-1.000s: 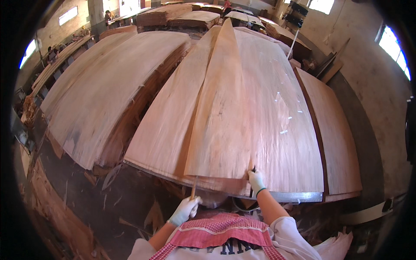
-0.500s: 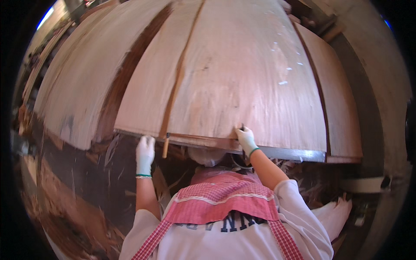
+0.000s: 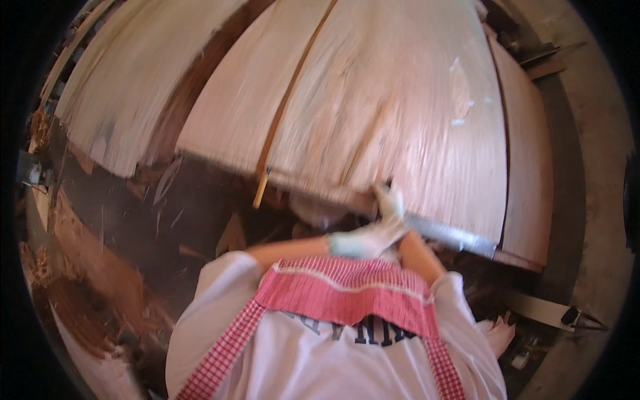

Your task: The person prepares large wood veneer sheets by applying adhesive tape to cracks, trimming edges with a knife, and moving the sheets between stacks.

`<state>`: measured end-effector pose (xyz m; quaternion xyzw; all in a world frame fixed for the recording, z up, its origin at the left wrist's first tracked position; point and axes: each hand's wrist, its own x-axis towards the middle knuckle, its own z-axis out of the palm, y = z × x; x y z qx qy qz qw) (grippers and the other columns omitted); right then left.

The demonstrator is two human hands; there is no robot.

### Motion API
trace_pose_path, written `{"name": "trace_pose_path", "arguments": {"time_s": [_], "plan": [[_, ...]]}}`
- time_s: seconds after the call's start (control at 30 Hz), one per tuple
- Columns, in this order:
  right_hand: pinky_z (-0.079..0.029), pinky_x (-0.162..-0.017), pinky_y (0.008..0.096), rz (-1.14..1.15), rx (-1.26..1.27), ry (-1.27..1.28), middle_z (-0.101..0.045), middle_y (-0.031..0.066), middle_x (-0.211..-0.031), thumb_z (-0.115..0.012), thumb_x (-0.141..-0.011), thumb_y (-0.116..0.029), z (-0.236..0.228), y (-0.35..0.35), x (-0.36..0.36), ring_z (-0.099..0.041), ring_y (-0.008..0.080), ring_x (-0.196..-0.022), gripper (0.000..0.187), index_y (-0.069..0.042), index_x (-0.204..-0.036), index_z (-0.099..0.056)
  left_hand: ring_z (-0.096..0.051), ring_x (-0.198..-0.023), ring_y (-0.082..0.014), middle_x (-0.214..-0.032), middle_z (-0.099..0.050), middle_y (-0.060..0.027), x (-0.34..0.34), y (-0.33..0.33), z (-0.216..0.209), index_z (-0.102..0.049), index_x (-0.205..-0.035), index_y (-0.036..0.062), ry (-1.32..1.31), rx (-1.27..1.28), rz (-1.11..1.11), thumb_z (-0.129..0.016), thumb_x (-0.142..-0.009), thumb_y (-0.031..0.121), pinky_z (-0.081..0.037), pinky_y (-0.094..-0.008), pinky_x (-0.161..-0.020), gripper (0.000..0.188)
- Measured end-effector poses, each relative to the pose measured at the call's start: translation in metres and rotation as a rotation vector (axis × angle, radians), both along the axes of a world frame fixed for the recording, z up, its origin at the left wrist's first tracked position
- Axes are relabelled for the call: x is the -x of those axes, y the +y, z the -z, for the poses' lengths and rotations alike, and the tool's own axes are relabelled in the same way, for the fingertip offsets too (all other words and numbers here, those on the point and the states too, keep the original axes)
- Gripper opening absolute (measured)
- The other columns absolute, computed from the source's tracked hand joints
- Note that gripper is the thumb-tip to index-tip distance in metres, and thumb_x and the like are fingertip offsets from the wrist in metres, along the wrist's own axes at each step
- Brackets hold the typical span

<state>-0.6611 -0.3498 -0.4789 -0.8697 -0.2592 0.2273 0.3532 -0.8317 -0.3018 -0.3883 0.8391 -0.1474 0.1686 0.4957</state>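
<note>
Thin wooden veneer sheets [image 3: 427,127] lie stacked, their front edge facing me. My right hand [image 3: 390,203], in a pale glove, is closed at that edge. A small dark tip shows above its fingers, but what it is I cannot make out. From the left, my left hand [image 3: 370,240], gloved too, crosses over to the right wrist and seems to touch it; motion smears its fingers. A brownish crease or split runs up the sheet just left of my right hand. Farther left, a yellowish stick [image 3: 261,189] juts out below the edge at a long gap.
A grey metal strip [image 3: 453,237] runs under the front edge at right. More veneer [image 3: 133,87] lies at left beyond a dark gap. Torn wood scraps [image 3: 93,247] litter the lower left. A pale board [image 3: 540,311] sits at lower right.
My left hand has left the sheet edge and swung right to my right wrist. The crease beside my right hand has appeared. The view has shifted and tilted.
</note>
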Motion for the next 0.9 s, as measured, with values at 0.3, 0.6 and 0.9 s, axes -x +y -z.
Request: {"name": "trace_pose_path", "arguments": {"time_s": [0.3,0.6,0.9], "plan": [[-0.041,-0.045,0.0222,0.354,-0.235,0.635,-0.069,0.0072,-0.086,-0.062,-0.092,-0.028,-0.070,-0.045,-0.029,-0.069,0.0163,-0.073,0.029,-0.002,-0.104,-0.062,-0.041,-0.130,-0.0284,-0.142,-0.038,-0.0198,0.076,0.023,-0.007,-0.039,-0.139,0.0019,0.645,0.648,0.436,-0.044,-0.098,0.032,-0.030,-0.0369,-0.111,0.051],[-0.035,-0.046,0.0213,0.432,-0.201,0.662,-0.070,0.0054,-0.090,-0.059,-0.093,-0.030,-0.076,-0.081,-0.015,-0.067,0.0140,-0.072,0.028,-0.005,-0.104,-0.062,-0.034,-0.136,-0.0269,-0.148,-0.033,-0.0179,0.094,0.024,0.000,-0.034,-0.143,0.0017,0.705,0.716,0.536,-0.041,-0.100,0.029,-0.026,-0.0357,-0.114,0.051],[-0.038,-0.049,0.0225,0.439,-0.147,0.541,-0.069,0.0058,-0.093,-0.058,-0.092,-0.032,-0.105,-0.095,-0.011,-0.068,0.0141,-0.078,0.031,-0.004,-0.105,-0.063,-0.033,-0.138,-0.0260,-0.149,-0.034,-0.0160,0.093,0.071,-0.028,-0.037,-0.141,0.0010,0.698,0.755,0.258,-0.037,-0.102,0.027,-0.025,-0.0352,-0.115,0.047]]}}
